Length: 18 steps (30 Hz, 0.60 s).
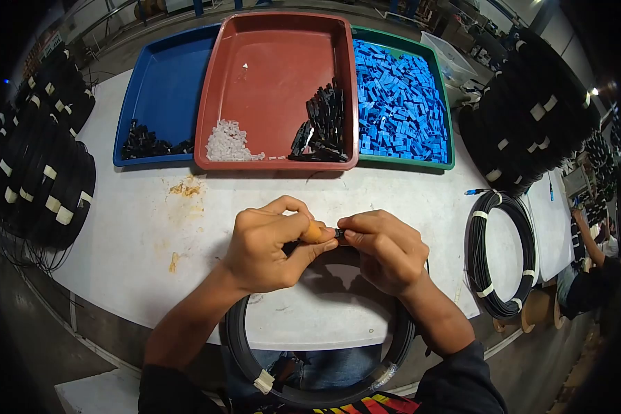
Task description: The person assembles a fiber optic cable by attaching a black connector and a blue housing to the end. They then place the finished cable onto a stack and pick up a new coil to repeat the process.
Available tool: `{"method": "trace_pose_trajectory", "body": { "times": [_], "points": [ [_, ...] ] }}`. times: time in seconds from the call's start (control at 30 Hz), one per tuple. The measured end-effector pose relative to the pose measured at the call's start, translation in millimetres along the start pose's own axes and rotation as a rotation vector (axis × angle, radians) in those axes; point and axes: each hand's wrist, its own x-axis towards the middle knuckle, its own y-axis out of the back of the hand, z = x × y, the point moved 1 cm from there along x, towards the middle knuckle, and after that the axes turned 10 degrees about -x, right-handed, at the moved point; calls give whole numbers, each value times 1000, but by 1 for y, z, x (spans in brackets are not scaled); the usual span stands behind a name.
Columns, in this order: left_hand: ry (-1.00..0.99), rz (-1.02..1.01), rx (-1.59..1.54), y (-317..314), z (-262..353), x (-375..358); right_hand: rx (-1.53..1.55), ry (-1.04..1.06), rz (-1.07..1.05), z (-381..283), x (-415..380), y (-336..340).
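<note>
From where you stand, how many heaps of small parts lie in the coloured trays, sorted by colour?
Black: 2, the left black heap in the blue tray, the right black heap in the red tray
White: 1 heap
Blue: 1 heap
Total: 4

Fingers (349, 232) pinching small black piece (339, 234)

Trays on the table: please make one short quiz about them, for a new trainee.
1. True or false: the blue tray stands right next to the green tray.
2. Which pieces lie in the red tray?
A) Only white
B) Only black
C) White and black
3. Fill in: the tray with the many bright blue pieces is ____.

Key: 1 false, the red one is between; 2 C; 3 green.
</note>
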Motion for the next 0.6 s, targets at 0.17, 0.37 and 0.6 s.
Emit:
{"method": "trace_pose_trajectory", "body": {
  "times": [0.17,0.37,0.6],
  "points": [
    [282,56,-152,-9,5,-1,-62,33,-2,-3,1,5],
    [-379,-82,351,-13,9,4,174,-220,-77,-3,-4,6],
    [-510,-208,517,-7,11,-2,394,-467,-191,-3,-9,4]
  ]
}}
